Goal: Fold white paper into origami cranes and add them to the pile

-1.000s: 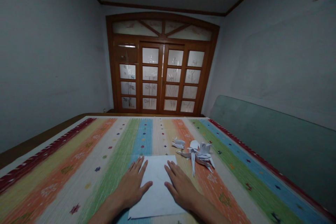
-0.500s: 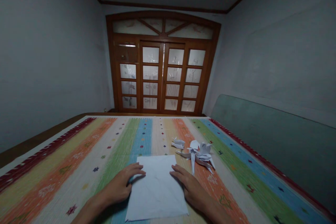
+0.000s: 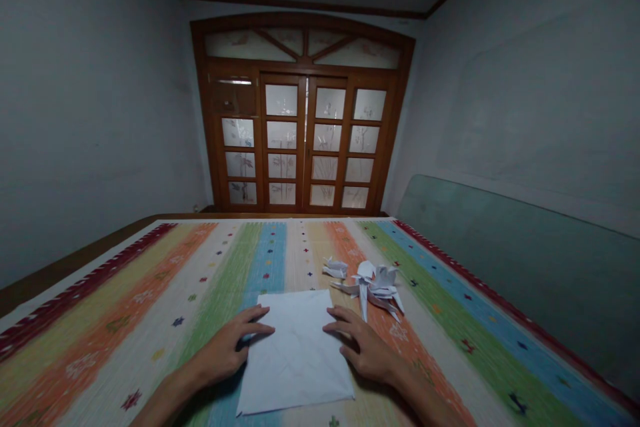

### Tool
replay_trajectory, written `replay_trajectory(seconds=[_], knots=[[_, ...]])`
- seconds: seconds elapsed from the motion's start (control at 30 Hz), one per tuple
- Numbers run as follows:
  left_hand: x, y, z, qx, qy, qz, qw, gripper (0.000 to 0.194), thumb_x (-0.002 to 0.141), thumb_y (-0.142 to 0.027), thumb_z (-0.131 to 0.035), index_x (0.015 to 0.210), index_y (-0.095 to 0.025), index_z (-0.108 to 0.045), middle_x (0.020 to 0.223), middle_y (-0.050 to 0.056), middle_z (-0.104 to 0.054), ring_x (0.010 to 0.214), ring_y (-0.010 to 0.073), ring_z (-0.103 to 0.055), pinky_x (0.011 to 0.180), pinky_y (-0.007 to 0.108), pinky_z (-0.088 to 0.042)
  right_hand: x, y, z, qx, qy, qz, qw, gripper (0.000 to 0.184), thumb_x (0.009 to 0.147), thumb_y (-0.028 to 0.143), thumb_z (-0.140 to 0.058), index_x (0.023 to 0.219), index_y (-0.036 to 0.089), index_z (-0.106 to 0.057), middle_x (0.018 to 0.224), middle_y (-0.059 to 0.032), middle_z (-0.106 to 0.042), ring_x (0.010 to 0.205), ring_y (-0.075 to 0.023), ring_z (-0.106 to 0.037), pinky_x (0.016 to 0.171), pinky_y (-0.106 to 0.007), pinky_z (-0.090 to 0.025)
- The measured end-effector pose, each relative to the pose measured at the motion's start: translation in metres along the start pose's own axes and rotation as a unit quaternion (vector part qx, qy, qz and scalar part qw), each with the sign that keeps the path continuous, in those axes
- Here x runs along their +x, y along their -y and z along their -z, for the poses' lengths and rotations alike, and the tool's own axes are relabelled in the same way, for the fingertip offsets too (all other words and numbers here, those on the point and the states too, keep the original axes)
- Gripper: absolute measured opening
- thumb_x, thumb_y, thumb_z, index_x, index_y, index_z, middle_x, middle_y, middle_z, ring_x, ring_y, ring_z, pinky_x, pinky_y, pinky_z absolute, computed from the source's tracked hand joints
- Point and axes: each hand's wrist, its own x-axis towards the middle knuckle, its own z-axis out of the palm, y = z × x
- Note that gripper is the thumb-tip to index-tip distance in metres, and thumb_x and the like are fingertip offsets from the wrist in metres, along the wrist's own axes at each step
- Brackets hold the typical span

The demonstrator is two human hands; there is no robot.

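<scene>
Your left hand and right hand lie spread, pinching nothing, on opposite edges of a white paper sheet at the striped cover's near edge, beside a folded paper figure; smoothing appears in hand, and a first crease looks called for.

**No readable lettering anywhere**

The white paper sheet shows only faint creases, and the striped rug beneath it bears small stars and woven motifs, with no words or numbers.
</scene>
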Motion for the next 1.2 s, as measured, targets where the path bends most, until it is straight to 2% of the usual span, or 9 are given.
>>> replay_trajectory(seconds=[0.1, 0.2, 0.37, 0.63, 0.87, 0.97, 1.07, 1.13, 1.2], knots=[[0.000, 0.002, -0.001, 0.001, 0.006, 0.002, 1.000, 0.080, 0.060, -0.002, -0.049, 0.132, -0.032, -0.066, 0.160, -0.001, -0.044, 0.150, 0.0260, -0.036, 0.124, 0.051, -0.028, 0.001, -0.007, -0.002, 0.018, 0.000, 0.003, 1.000, 0.067, 0.070, 0.004, -0.041, 0.130, 0.021, -0.064, 0.155, -0.0079, -0.046, 0.147, -0.0211, -0.037, 0.124, -0.048, -0.026], [0.000, 0.004, -0.003, -0.011, 0.008, -0.006, 1.000, 0.078, 0.062, -0.004, -0.051, 0.134, -0.031, -0.065, 0.162, 0.000, -0.042, 0.150, 0.0294, -0.033, 0.124, 0.055, -0.025, 0.002, -0.012, -0.005, 0.045, -0.011, -0.002, 0.999, 0.070, 0.068, 0.002, -0.039, 0.130, 0.023, -0.065, 0.155, -0.0071, -0.046, 0.148, -0.0211, -0.037, 0.124, -0.050, -0.025], [0.002, 0.008, -0.004, -0.043, 0.014, -0.014, 0.999, 0.067, 0.071, -0.007, -0.056, 0.133, -0.030, -0.065, 0.163, 0.004, -0.039, 0.151, 0.0322, -0.032, 0.123, 0.058, -0.024, 0.003, -0.009, -0.007, 0.062, -0.026, -0.010, 0.998, 0.059, 0.079, 0.006, -0.046, 0.132, 0.024, -0.062, 0.159, -0.0099, -0.037, 0.149, -0.0259, -0.033, 0.124, -0.051, -0.025], [0.004, 0.011, -0.005, -0.064, 0.008, -0.026, 0.998, 0.048, 0.084, -0.031, -0.066, 0.132, -0.031, -0.066, 0.162, 0.007, -0.043, 0.151, 0.0344, -0.031, 0.122, 0.059, -0.025, 0.003, -0.007, -0.010, 0.080, -0.054, 0.015, 0.995, 0.041, 0.087, 0.015, -0.053, 0.123, 0.025, -0.069, 0.151, -0.0127, -0.045, 0.142, -0.0278, -0.043, 0.118, -0.050, -0.036], [0.002, 0.017, -0.002, -0.088, 0.000, -0.044, 0.995, 0.056, 0.077, -0.015, -0.059, 0.129, -0.032, -0.068, 0.157, 0.005, -0.050, 0.150, 0.0338, -0.034, 0.120, 0.063, -0.027, 0.007, -0.012, -0.011, 0.081, -0.100, 0.034, 0.991, 0.042, 0.078, 0.007, -0.048, 0.104, 0.023, -0.077, 0.129, -0.0118, -0.064, 0.125, -0.0258, -0.057, 0.111, -0.048, -0.042], [0.000, 0.014, -0.002, -0.093, -0.014, -0.057, 0.994, 0.062, 0.072, -0.011, -0.060, 0.129, -0.033, -0.067, 0.155, 0.005, -0.052, 0.149, 0.0335, -0.036, 0.118, 0.065, -0.028, 0.009, -0.008, -0.010, 0.080, -0.122, 0.023, 0.989, 0.033, 0.085, 0.012, -0.046, 0.094, 0.020, -0.077, 0.114, -0.0107, -0.069, 0.111, -0.0244, -0.062, 0.101, -0.042, -0.047], [0.001, 0.004, 0.001, -0.128, -0.062, -0.043, 0.989, 0.049, 0.077, -0.020, -0.066, 0.124, -0.029, -0.071, 0.146, 0.009, -0.061, 0.141, 0.0330, -0.048, 0.117, 0.059, -0.034, 0.011, -0.005, -0.010, 0.074, -0.140, -0.010, 0.987, 0.025, 0.091, 0.024, -0.052, 0.080, 0.019, -0.073, 0.095, -0.0083, -0.071, 0.095, -0.0227, -0.063, 0.089, -0.036, -0.048], [0.006, -0.005, 0.003, -0.171, -0.091, -0.005, 0.981, 0.027, 0.081, -0.032, -0.067, 0.104, -0.027, -0.079, 0.131, 0.009, -0.072, 0.126, 0.0321, -0.061, 0.111, 0.051, -0.043, 0.013, -0.006, -0.013, 0.068, -0.153, -0.032, 0.985, 0.028, 0.091, 0.030, -0.056, 0.069, 0.018, -0.067, 0.083, -0.0066, -0.068, 0.084, -0.0214, -0.061, 0.080, -0.033, -0.047], [0.012, -0.012, 0.003, -0.217, -0.099, 0.021, 0.971, 0.024, 0.084, -0.040, -0.063, 0.087, -0.024, -0.080, 0.110, 0.008, -0.079, 0.108, 0.0304, -0.069, 0.100, 0.043, -0.050, 0.014, -0.009, -0.016, 0.066, -0.166, -0.051, 0.983, 0.030, 0.089, 0.032, -0.059, 0.063, 0.018, -0.061, 0.075, -0.0053, -0.064, 0.076, -0.0204, -0.058, 0.073, -0.032, -0.045]])
